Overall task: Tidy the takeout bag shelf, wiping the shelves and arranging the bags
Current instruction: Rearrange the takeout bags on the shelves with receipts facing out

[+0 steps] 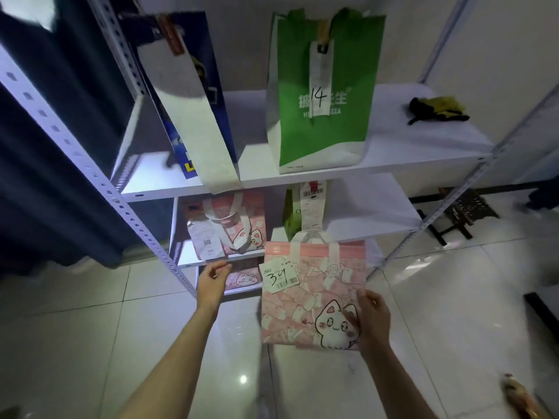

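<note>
My right hand (pixel 372 319) grips the lower right edge of a pink cat-print takeout bag (pixel 305 294) with a receipt marked 34, held in front of the white shelf unit. My left hand (pixel 213 281) reaches toward the front edge of the second shelf (pixel 378 213), fingers loosely curled, holding nothing. A second pink cat bag (pixel 230 225) stands on that shelf at the left, beside a light green bag (pixel 292 216) with a long receipt. A third pink bag (pixel 245 278) sits on the shelf below. On the top shelf (pixel 423 146) stand a green bag (pixel 320 95) marked 14 and a blue bag (pixel 193 95).
A dark and yellow cloth (pixel 435 110) lies at the right end of the top shelf. Perforated metal uprights (pixel 99 182) frame the unit. A dark curtain (pixel 45 146) hangs at the left. A small black stool (pixel 465 210) stands on the tiled floor at right.
</note>
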A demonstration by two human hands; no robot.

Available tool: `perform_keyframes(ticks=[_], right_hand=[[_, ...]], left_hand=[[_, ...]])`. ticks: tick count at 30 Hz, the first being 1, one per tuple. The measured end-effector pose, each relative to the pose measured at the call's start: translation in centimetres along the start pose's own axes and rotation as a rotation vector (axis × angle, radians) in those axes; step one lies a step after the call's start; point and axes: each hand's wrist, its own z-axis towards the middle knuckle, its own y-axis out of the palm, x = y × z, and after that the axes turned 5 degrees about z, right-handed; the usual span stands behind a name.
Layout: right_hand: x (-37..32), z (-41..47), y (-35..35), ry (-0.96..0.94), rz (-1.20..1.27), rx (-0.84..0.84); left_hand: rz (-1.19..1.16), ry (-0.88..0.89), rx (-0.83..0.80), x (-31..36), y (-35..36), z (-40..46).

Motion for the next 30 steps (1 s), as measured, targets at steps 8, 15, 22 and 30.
perform_keyframes(ticks=[8, 15, 22, 30], right_hand=[[-4.9, -0.7, -4.7, 0.057, 0.179, -0.055], [-11.0, -0.1, -11.3, -0.040, 0.176, -0.157], [-17.6, 0.4, -14.9, -0.396, -0.119, -0.272], [-21.3, 2.1, -15.5, -0.618, -0.378, -0.237]], left_hand=[[-0.066, 0.112, -0.146, 2.2, 6.6, -13.3], [0.018, 0.263, -0.054, 4.4, 12.8, -23.4], [-0.112, 0.309, 0.099, 8.4, 17.5, -28.4], [-0.174, 0.450, 0.099, 15.3, 20.1, -28.9]])
